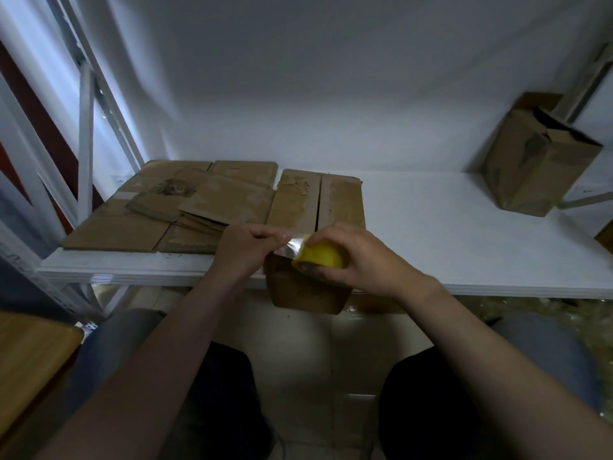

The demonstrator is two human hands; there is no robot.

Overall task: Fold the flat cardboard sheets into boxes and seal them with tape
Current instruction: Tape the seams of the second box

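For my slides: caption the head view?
Left hand pinches the tape end, right hand grips the yellow roll, above a folded cardboard box.

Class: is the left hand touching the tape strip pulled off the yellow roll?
Touching. The head view shows the left hand pinching the tape strip by its free end, while the right hand grips the yellow roll.

Only one camera is in play, worn on the person's head. It faces forward and steeply down across the near edge of the white shelf board (pixel 464 227). It sits close: the forearms (pixel 172 343) run in from the bottom corners, and the left hand (pixel 247 249) and right hand (pixel 361 257) meet over that near edge. The wide lens bows the board's edges and takes in the back wall (pixel 331 78) above, and the lap (pixel 225 393) and floor (pixel 315 360) below.
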